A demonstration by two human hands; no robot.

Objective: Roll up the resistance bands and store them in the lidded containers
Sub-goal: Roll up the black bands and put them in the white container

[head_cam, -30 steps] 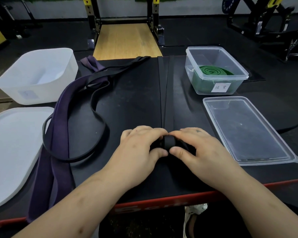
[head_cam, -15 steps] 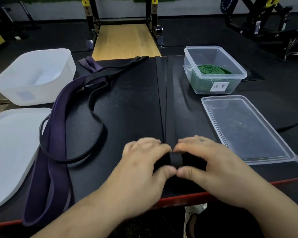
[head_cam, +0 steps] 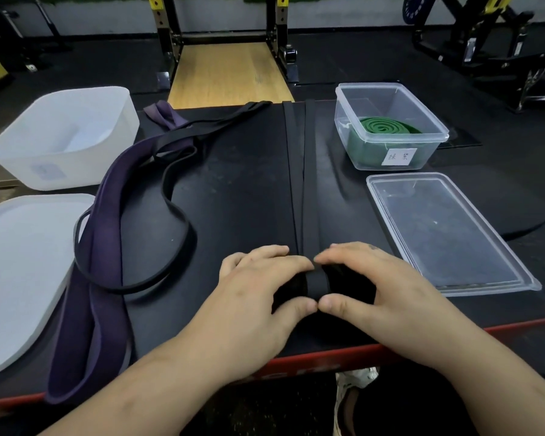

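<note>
A black resistance band (head_cam: 302, 171) lies straight down the middle of the black table, its near end wound into a small roll (head_cam: 317, 281). My left hand (head_cam: 258, 291) and my right hand (head_cam: 368, 287) both grip that roll, thumbs at the near side and fingers curled over the top. A purple band (head_cam: 107, 221) and a thin black band (head_cam: 177, 209) lie loose on the left. A rolled green band (head_cam: 387, 129) sits inside the clear container (head_cam: 346, 121) at the back right.
The clear lid (head_cam: 472, 278) lies flat to the right of my hands. A white tub (head_cam: 13, 152) stands at the back left, with its white lid (head_cam: 16, 272) in front of it. The table's red front edge (head_cam: 312, 366) runs just below my wrists.
Both hands have rolled the black band's end towards themselves and back up, and the roll between my thumbs and fingers has grown a little thicker.
</note>
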